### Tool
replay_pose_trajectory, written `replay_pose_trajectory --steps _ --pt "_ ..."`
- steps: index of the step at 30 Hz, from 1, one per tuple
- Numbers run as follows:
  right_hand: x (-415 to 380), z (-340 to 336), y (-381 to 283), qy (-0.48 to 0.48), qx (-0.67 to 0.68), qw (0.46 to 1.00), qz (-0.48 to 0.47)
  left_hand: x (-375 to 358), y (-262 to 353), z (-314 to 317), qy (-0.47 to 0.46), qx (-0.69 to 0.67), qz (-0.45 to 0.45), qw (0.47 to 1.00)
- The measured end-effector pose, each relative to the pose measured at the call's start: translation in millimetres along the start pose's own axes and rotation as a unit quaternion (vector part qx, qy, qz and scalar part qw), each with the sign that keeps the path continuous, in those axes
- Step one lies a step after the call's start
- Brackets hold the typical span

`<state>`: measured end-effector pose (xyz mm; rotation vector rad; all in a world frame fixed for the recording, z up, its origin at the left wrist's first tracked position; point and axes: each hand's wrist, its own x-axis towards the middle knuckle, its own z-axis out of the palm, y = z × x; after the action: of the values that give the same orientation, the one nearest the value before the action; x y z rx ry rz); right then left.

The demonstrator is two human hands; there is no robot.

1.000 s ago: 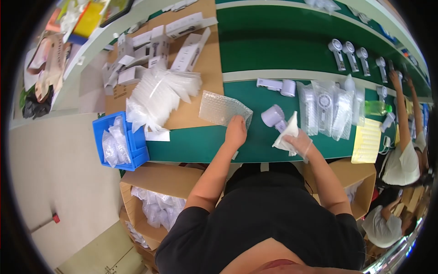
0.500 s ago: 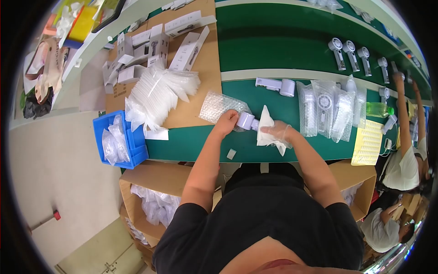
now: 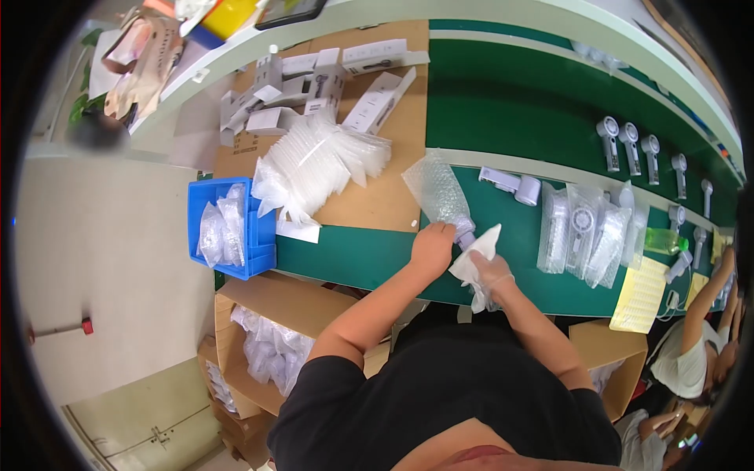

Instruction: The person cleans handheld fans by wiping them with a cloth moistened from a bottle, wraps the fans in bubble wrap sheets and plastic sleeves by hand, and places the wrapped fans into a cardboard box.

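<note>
A handheld fan (image 3: 465,238) is mostly inside a clear bubble-wrap bag (image 3: 441,188), its handle end pointing down toward a white cloth. My left hand (image 3: 433,247) is closed at the bag's mouth, around the bag edge and the fan. In my right hand (image 3: 493,272) is the white cloth (image 3: 473,257), which covers part of the handle. Another fan (image 3: 512,184) lies unwrapped on the green table (image 3: 353,255), above my hands. Right of it, several bagged fans (image 3: 582,223) lie side by side.
Stacked bubble bags (image 3: 318,161) and white boxes (image 3: 326,82) lie on cardboard at the left. A blue bin (image 3: 261,243) holds wrapped items. Open cartons (image 3: 294,294) stand below the table edge. Several fans (image 3: 610,145) line the back. Co-workers (image 3: 687,357) are at the far right.
The bubble bag now surrounds most of the fan and points upward, with my left hand at its mouth. The camera view has shifted, so the table appears lower and farther right.
</note>
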<state>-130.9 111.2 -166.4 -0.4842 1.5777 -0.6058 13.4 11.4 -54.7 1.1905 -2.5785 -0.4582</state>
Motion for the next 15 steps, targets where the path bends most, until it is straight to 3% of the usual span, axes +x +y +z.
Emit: replay_pose_trajectory --steps 1,2,4,5,6,8,9,10,11,12,13,14,15 --pt "-0.3 2.7 4.6 0.006 0.046 0.999 -0.004 -5.8 -0.7 -2.8 0.005 0.0 -0.016 1.0" --pt "-19.2 9.4 -14.9 -0.027 0.181 0.983 0.015 -11.2 4.9 -3.1 -0.025 -0.025 -0.05 0.998" --pt "-30.5 15.3 -31.5 -0.065 0.151 0.986 0.009 -13.9 21.2 -2.7 -0.031 -0.053 -0.029 0.998" --pt "-36.0 18.2 -39.8 -0.084 0.136 0.987 0.005 -8.8 22.8 -2.9 0.02 -0.066 -0.02 0.997" --pt "-37.4 12.3 -49.2 -0.081 0.008 0.996 -0.03 -1.2 18.6 -3.4 0.027 -0.07 -0.05 0.996" --pt "-40.4 0.5 -68.9 -0.05 -0.258 0.96 -0.096 18.0 16.4 -14.1 0.009 -0.07 -0.096 0.993" --pt "-46.7 -3.1 -78.0 -0.049 -0.301 0.94 -0.155 18.9 21.7 -18.1 0.008 -0.074 -0.088 0.993" --pt "-52.0 -5.8 -81.0 -0.049 -0.344 0.914 -0.21 15.1 28.2 -20.1 -0.002 -0.093 -0.008 0.996" --pt "-40.7 -9.4 -64.5 -0.029 -0.315 0.912 -0.263 12.3 34.0 -21.9 -0.011 -0.112 0.072 0.991" --pt "-29.5 -12.8 -48.4 -0.011 -0.289 0.904 -0.315 11.9 37.7 -24.9 0.014 -0.124 0.089 0.988" --pt "-30.7 -12.7 -49.9 0.018 -0.122 0.963 -0.241 14.2 37.8 -29.7 -0.011 -0.116 0.081 0.99" --pt "-37.6 -12.5 -60.7 -0.01 0.052 0.982 -0.182 17.5 37.9 -39.2 -0.037 -0.107 0.072 0.991" --pt "-44.6 -12.3 -71.6 -0.018 0.23 0.965 -0.121 20.1 38.6 -50.1 -0.037 -0.111 0.048 0.992"
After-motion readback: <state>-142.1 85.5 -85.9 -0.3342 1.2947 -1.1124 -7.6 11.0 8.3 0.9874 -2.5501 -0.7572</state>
